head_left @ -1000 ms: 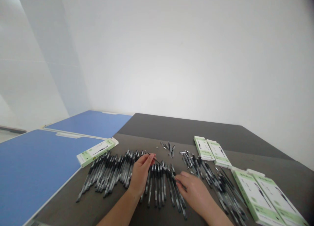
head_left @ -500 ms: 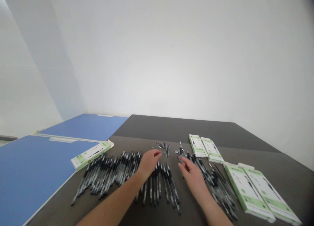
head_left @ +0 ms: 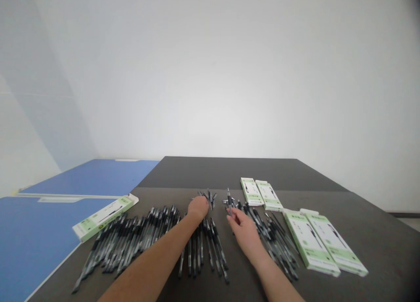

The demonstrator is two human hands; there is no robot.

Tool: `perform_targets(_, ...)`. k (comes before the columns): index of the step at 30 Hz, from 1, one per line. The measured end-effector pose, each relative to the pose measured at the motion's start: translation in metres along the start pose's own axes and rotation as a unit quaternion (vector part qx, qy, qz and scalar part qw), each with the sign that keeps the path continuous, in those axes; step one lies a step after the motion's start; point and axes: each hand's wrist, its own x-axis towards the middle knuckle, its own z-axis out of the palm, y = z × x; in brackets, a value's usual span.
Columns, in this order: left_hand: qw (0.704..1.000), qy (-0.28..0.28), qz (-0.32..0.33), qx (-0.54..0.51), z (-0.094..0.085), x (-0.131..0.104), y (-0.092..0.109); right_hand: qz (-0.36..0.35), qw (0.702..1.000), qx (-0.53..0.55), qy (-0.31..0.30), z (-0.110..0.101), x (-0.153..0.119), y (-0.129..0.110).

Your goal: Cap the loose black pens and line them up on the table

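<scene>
My right hand [head_left: 243,227] pinches an uncapped gel pen [head_left: 229,200] upright, its metal tip pointing up. To its left, my left hand [head_left: 198,206] reaches to the small pile of pen caps [head_left: 211,198]; its fingers are curled and mostly hidden behind the back of the hand. Several capped gel pens [head_left: 201,251] lie between my forearms, partly covered by the left one. A larger spread of gel pens [head_left: 131,241] lies left of my left arm. Beside my right hand is another heap of pens or pen barrels [head_left: 278,241].
Two pen boxes [head_left: 252,192] lie flat behind the right heap, and two more boxes [head_left: 311,243] lie to its right. Another box [head_left: 103,216] lies at the left, over the dark table's edge [head_left: 52,273]. Blue tables [head_left: 29,232] adjoin on the left.
My left hand has moved forward and down to the pile of caps. My right hand still holds the pen upright. The whole view has shifted, with the table's contents sliding left in the picture.
</scene>
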Motion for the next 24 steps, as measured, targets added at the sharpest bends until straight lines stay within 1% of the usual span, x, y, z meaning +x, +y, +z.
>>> perform_targets(3, 0.998, 0.018, 0.013, -0.052, -0.01, -0.004, 0.0, -0.01, 1.0, -0.011, -0.011, 0.001, -0.002, -0.002)
perform_targets(5, 0.994, 0.033, 0.028, -0.103, -0.018, -0.013, 0.002, -0.021, 0.999, -0.024, -0.021, 0.001, -0.003, -0.004)
perform_targets(8, 0.978, 0.042, 0.051, -0.197, -0.027, -0.038, 0.007, -0.031, 0.998, -0.034, -0.032, 0.002, -0.007, -0.008)
perform_targets(10, 0.964, 0.044, 0.054, -0.258, -0.029, -0.058, 0.008, -0.042, 0.997, -0.039, -0.045, 0.002, -0.01, -0.011)
perform_targets(11, 0.951, 0.044, 0.047, -0.303, -0.029, -0.068, 0.007, -0.051, 0.996, -0.045, -0.054, 0.003, -0.012, -0.013)
perform_targets(12, 0.904, 0.039, 0.02, -0.426, -0.029, -0.077, 0.005, -0.062, 0.994, -0.053, -0.067, 0.003, -0.014, -0.015)
perform_targets(13, 0.855, 0.03, -0.004, -0.517, -0.029, -0.084, 0.003, -0.073, 0.992, -0.063, -0.079, 0.004, -0.016, -0.017)
perform_targets(15, 0.755, 0.014, -0.045, -0.654, -0.027, -0.094, -0.002, -0.098, 0.986, -0.082, -0.104, 0.004, -0.02, -0.022)
perform_targets(16, 0.719, 0.007, -0.058, -0.692, -0.027, -0.097, -0.005, -0.109, 0.983, -0.092, -0.115, 0.005, -0.021, -0.024)
perform_targets(17, 0.692, 0.002, -0.068, -0.719, -0.026, -0.098, -0.008, -0.119, 0.98, -0.103, -0.125, 0.005, -0.023, -0.026)
perform_targets(18, 0.67, -0.001, -0.076, -0.739, -0.025, -0.099, -0.01, -0.128, 0.976, -0.114, -0.135, 0.005, -0.024, -0.027)
perform_targets(20, 0.639, -0.008, -0.088, -0.764, -0.024, -0.098, -0.012, -0.138, 0.969, -0.134, -0.152, 0.005, -0.025, -0.029)
perform_targets(22, 0.623, -0.011, -0.095, -0.776, -0.023, -0.098, -0.013, -0.14, 0.965, -0.146, -0.166, 0.005, -0.025, -0.031)
perform_targets(24, 0.621, -0.008, -0.094, -0.778, -0.022, -0.097, -0.013, -0.138, 0.963, -0.153, -0.175, 0.004, -0.026, -0.032)
